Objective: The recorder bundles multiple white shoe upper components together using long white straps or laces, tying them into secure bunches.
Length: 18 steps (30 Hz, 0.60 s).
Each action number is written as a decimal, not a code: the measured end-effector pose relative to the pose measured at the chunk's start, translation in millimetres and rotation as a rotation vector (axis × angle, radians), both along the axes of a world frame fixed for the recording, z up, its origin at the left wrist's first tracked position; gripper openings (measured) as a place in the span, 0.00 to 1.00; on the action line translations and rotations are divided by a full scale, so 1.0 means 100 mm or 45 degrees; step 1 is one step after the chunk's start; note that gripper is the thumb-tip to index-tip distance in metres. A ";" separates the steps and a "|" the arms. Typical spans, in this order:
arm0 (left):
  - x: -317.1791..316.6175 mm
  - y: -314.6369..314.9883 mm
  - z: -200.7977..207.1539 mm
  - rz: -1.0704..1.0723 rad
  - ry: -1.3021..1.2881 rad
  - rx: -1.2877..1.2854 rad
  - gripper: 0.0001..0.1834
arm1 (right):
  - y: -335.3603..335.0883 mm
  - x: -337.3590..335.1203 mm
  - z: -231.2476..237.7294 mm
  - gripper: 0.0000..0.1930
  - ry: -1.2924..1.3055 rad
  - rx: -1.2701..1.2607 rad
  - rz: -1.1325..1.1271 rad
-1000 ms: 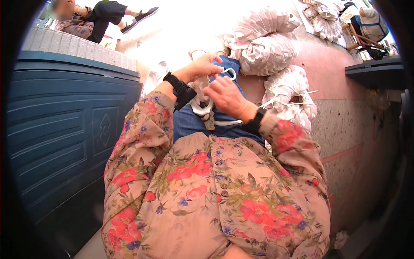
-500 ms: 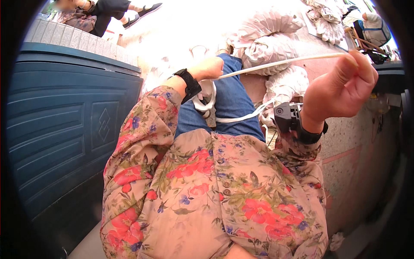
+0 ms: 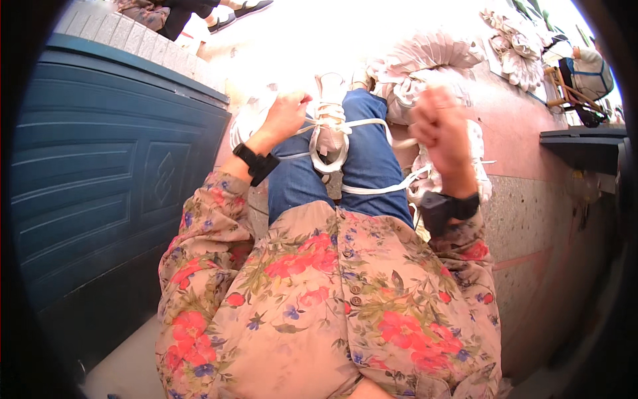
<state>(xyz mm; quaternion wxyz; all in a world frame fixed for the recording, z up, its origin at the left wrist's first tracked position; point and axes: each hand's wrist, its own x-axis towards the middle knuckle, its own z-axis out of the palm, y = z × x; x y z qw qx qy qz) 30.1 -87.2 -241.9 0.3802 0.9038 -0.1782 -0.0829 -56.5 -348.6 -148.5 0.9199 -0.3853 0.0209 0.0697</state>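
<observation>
A narrow white bundle [image 3: 330,139], seemingly gathered cloth, stands between my knees with a rounded loop at its near end. White cord [image 3: 367,122] crosses its middle and runs out to both sides. Left of the bundle, my left hand [image 3: 284,118] is closed, with a strand of the cord leading to its fingers. To the right, my right hand [image 3: 442,130] is raised and smeared by motion. Its fingers look curled, and the slack cord runs toward it, though the grip itself is unclear. Another length of white cord [image 3: 379,189] lies over my right thigh.
Pleated white cloth bundles [image 3: 432,56] lie on the floor beyond my right knee, with more cloth [image 3: 518,50] farther right. A blue panelled door [image 3: 100,173] borders my left. At far right are a dark ledge [image 3: 585,139] and a wooden-framed seat [image 3: 565,86]. Another person's feet [image 3: 239,14] show at upper left.
My right hand has come inward from the far right, and the cord, stretched taut before, now hangs slack. My left hand has moved left, off the bundle, uncovering the cord around it.
</observation>
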 end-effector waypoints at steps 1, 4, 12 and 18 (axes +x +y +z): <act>-0.05 0.09 -0.06 -0.051 -0.172 0.080 0.09 | 0.13 0.02 -0.14 0.06 0.127 -0.186 0.028; -0.24 0.08 -0.07 -0.081 -0.344 0.159 0.08 | 0.42 0.16 -0.66 0.16 0.131 -0.848 0.154; -0.16 -0.53 -0.05 -0.398 -0.275 0.253 0.07 | 0.71 -0.08 -0.99 0.17 -0.065 -1.919 0.479; -0.08 -0.56 -0.04 -0.456 0.050 0.497 0.09 | 0.70 -0.30 -0.88 0.15 -0.375 -2.151 0.369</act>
